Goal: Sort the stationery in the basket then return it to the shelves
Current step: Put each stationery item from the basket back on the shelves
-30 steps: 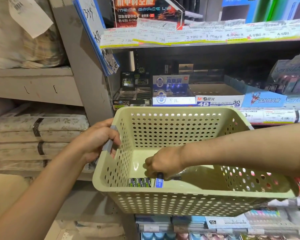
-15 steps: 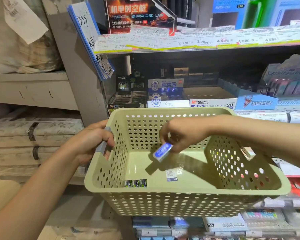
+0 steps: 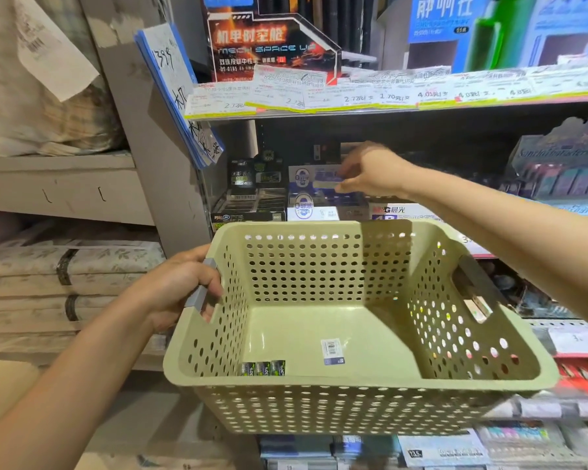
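Eraser goes to shelf, three packs left

The right hand (image 3: pixel 370 174) pinches a small blue-white eraser (image 3: pixel 326 184) above its blue-white display box (image 3: pixel 311 212); the left hand (image 3: pixel 180 286) grips the pale green perforated plastic basket (image 3: pixel 319 401), where three dark small packs (image 3: pixel 262 368) wait.

A pale green plastic basket (image 3: pixel 347 398) with perforated walls and grey handles is held level in front of store shelves (image 3: pixel 370 108) edged with price labels. On its floor, against the near wall at the left, 3 small dark items with green print (image 3: pixel 262 368) lie side by side. A little to their right lies a small flat white and blue packet with a barcode (image 3: pixel 332 351). A small blue and white boxed item (image 3: pixel 326 183), blurred, is pinched above a matching blue and white display box (image 3: pixel 311 212) on the shelf.
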{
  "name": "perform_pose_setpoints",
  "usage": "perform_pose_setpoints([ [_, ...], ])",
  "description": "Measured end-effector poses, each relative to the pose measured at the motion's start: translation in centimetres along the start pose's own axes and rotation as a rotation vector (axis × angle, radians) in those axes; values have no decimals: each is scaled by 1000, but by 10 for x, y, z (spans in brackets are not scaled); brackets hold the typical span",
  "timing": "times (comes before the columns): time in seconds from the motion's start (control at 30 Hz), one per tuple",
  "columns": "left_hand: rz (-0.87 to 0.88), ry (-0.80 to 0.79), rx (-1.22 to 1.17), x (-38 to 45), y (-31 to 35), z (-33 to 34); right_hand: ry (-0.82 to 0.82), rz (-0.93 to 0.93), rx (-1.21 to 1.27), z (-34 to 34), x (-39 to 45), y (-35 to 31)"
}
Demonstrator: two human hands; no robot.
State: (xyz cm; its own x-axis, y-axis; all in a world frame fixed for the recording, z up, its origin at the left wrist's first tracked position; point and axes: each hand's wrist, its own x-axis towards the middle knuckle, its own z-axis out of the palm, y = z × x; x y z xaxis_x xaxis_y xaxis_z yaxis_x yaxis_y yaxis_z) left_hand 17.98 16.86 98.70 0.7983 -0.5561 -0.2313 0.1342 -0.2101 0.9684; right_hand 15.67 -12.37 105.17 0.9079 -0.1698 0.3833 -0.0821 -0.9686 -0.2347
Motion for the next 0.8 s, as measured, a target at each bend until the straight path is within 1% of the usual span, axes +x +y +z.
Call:
perform_pose_setpoints([
  [0.1, 1, -2, -1, -2, -1, -1, -101, 20, -88, 8, 7, 3],
  [0.23, 5, 12, 0, -4, 0, -2, -168, 9, -107, 16, 12, -2],
  [0.37, 1, 12, 0, -5, 1, 0, -214, -4, -74, 22, 19, -10],
  [0.67, 8, -3, -2, 2, -3, -6, -213, 42, -6, 33, 33, -19],
  [0.8, 7, -4, -25, 4, -5, -8, -239, 26, 37, 31, 34, -17],
])
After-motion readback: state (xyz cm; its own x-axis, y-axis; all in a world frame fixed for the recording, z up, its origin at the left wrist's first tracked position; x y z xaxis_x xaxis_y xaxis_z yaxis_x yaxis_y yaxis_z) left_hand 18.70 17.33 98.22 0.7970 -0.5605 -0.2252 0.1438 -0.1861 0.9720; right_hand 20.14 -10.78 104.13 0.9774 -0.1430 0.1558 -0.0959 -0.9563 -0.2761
